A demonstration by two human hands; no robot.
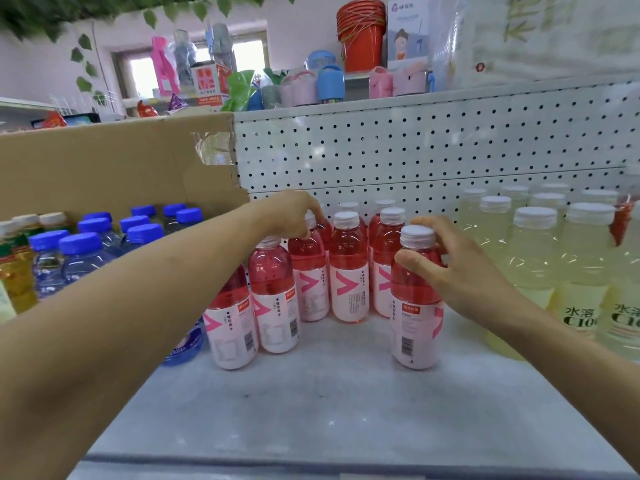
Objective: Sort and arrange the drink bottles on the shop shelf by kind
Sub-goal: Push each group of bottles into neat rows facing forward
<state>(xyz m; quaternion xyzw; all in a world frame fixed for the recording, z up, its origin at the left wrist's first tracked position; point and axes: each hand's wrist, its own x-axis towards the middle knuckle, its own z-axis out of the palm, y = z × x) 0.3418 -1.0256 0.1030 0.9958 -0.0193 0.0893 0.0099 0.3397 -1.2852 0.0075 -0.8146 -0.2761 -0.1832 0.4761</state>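
Several pink drink bottles with white caps stand on the grey shelf [329, 403]. My left hand [294, 214] reaches to the back and grips the neck of one pink bottle [308, 268] in the left rows. My right hand [450, 268] grips the shoulder of a separate pink bottle [415, 306], which stands upright at the front, right of the group. Pale yellow bottles [533, 251] with white caps fill the right side. Clear water bottles with blue caps [83, 251] stand at the left.
A cardboard box flap [114, 168] rises behind the blue-capped bottles. A white pegboard back panel [415, 154] closes the shelf. Amber bottles [17, 271] sit at the far left. Cups and a red bucket [362, 36] stand on the shelf above. The shelf's front edge [311, 462] is near.
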